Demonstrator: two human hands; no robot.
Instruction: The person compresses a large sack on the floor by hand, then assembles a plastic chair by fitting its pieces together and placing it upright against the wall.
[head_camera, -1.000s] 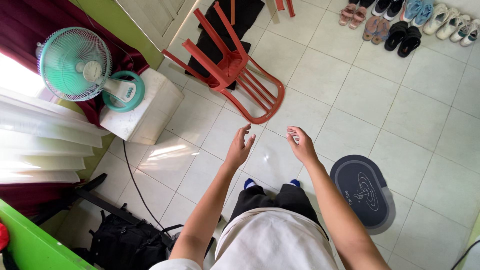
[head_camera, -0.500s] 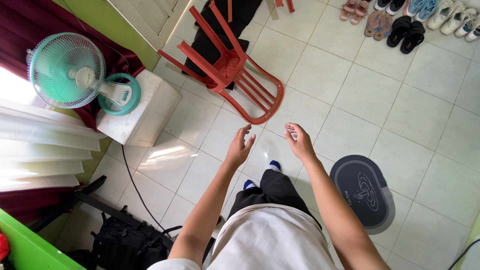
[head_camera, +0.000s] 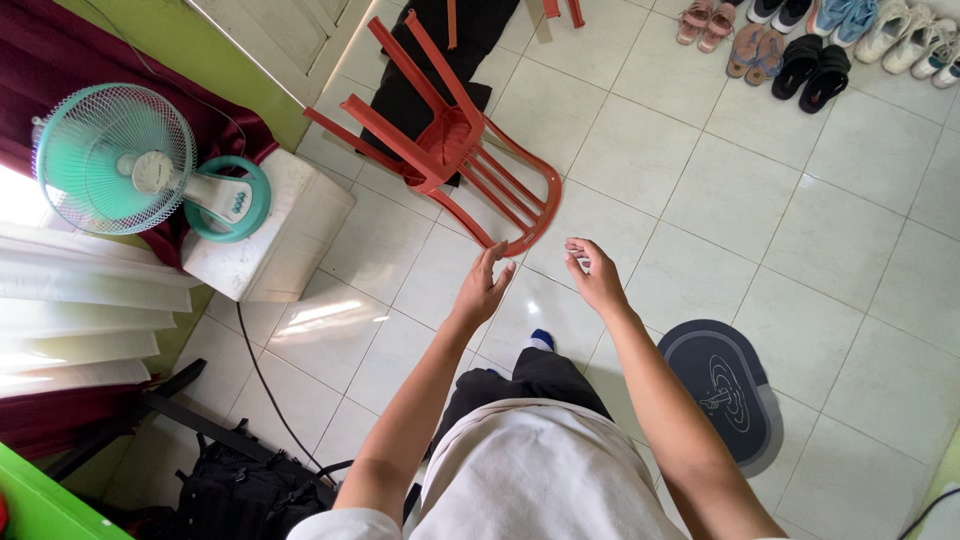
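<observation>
The tipped-over red plastic slatted chair (head_camera: 450, 150) lies on the white tiled floor (head_camera: 760, 210), long axis running up-left, its curved back rail nearest the person. Left hand (head_camera: 483, 287), fingers spread and empty, sits just beneath that rail; right hand (head_camera: 595, 276), loosely curled and empty, is slightly farther right.

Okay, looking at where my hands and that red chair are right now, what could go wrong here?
The red chair already leans tilted; grabbed by its back, it might tip or swing. Both hands, left hand and right hand, are open and empty. The black cable crosses the glossy tiles beside your feet, a possible trip.
</observation>
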